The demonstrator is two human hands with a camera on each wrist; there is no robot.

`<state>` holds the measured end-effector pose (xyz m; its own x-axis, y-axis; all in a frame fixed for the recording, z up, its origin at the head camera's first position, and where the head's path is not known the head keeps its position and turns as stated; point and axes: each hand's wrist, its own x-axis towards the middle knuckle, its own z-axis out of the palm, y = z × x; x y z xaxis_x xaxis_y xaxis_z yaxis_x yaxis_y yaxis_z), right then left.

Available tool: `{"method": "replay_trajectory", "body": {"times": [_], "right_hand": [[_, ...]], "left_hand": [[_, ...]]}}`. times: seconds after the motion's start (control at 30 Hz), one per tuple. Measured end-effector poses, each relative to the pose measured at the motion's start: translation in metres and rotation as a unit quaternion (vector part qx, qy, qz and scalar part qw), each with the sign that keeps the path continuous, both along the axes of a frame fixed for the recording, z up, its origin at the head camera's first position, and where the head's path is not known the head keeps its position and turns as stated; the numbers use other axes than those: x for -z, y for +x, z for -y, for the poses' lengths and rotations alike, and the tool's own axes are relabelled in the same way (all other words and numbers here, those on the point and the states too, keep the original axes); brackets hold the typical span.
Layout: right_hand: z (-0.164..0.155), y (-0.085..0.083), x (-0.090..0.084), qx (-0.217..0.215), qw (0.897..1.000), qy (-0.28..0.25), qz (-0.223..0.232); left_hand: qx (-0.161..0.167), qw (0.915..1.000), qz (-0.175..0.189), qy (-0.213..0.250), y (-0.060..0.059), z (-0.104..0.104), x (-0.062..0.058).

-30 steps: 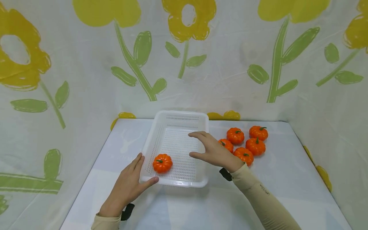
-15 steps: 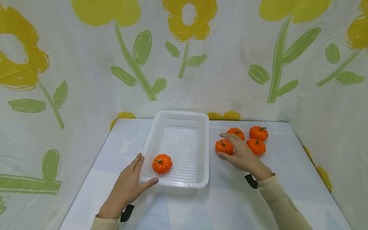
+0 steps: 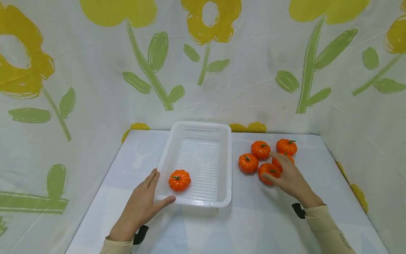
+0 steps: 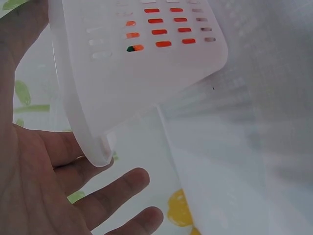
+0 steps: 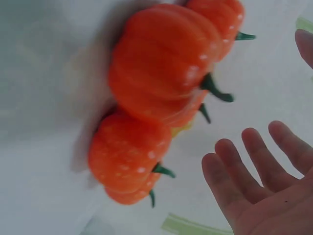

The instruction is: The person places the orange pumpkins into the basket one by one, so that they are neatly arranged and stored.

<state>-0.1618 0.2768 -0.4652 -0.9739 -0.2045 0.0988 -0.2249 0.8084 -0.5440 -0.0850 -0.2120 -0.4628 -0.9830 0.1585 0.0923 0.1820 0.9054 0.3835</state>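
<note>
White sheeting covered the bench point(image 3: 253, 225), and flower-printed cloth point(image 3: 95, 88) enclosed it on three sides.

Nearest the person, the left hand point(image 3: 139, 208) lay flat against the near left corner of the white perforated basket point(image 3: 222, 169). Its fingers point(image 4: 115, 188) were extended and released, with the thumb along the near rim.

One small orange pumpkin point(image 3: 179, 180) sat upright inside the basket, near that same corner.

On the right side, the right hand point(image 3: 290, 180) reached over a cluster of loose pumpkins on the bench. Its fingers point(image 5: 244, 166) were spread and released, grasping nothing. The thumb lay at the nearest pumpkin point(image 3: 268, 172). The second pumpkin point(image 3: 277, 160) was partly hidden behind the fingers.

Three further pumpkins stood beyond: the left pumpkin point(image 3: 248, 163), the middle pumpkin point(image 3: 260, 149) and the far right pumpkin point(image 3: 286, 146). All stood just beside one another, well apart from the basket.
</note>
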Motion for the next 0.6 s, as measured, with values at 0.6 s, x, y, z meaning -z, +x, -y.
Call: {"method": "replay_trajectory", "body": {"times": [0.6], "right_hand": [[-0.015, 0.008, 0.038, 0.047, 0.995, 0.072, -0.041]], "left_hand": [[0.0, 1.0, 0.002, 0.001, 0.0, 0.001, 0.002]]}}
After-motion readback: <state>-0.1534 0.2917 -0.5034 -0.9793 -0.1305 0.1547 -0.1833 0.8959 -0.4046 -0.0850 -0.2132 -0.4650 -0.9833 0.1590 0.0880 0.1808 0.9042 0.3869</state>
